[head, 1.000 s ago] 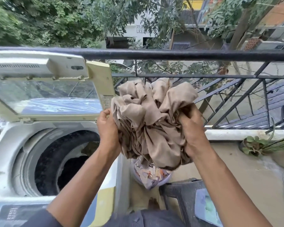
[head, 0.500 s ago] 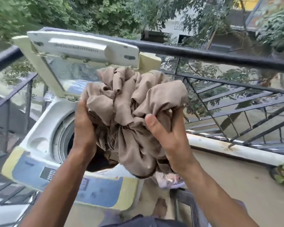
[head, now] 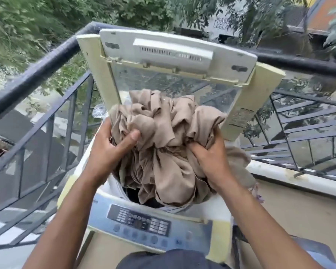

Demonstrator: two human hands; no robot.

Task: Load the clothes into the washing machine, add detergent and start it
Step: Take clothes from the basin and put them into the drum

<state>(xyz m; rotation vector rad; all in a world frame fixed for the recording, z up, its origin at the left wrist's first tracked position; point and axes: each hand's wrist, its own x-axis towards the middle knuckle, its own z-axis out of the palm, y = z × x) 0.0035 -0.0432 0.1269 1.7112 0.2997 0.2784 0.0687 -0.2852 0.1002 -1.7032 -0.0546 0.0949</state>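
Beige cloth bundle [head: 163, 144], gripped by left hand [head: 109, 150] and right hand [head: 209, 160], hangs over the open top-loading washing machine [head: 217, 212].

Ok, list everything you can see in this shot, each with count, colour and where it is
Washing machine: one, white and pale yellow, centre, top opening under the cloth.
Lid: one, white frame with clear panel, raised behind the opening.
Control panel: one, blue-grey, front edge of the machine.
Bundle of cloth: one, beige, over the opening.
Railing: one, dark metal, behind and left.
Trees: green, beyond the railing.
Left hand: grips the bundle's left side.
Right hand: grips its right side.
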